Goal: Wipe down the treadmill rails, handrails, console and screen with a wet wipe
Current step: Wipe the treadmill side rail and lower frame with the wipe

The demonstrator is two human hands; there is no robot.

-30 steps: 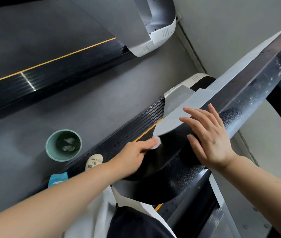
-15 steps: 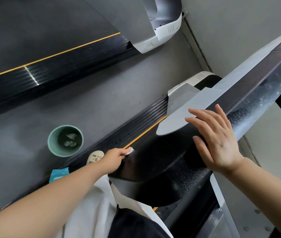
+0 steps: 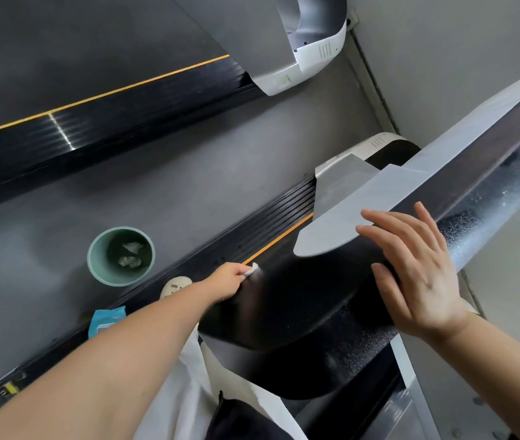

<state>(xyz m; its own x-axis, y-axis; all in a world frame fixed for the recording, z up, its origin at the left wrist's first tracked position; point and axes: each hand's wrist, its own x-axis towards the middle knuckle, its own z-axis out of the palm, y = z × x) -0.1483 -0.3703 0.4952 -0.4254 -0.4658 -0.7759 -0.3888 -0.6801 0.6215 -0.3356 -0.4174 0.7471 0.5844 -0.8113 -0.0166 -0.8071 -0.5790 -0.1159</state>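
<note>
Down along the black handrail (image 3: 300, 300) slides the left hand (image 3: 228, 277), pinching a wet wipe (image 3: 251, 269) at its lower edge; right hand (image 3: 411, 268) rests flat, fingers spread wide.

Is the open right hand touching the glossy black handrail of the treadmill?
Touching. In the head view, the right hand lies flat on the black handrail, its fingers spread over the upper edge, with no gap visible beneath the palm.
</note>
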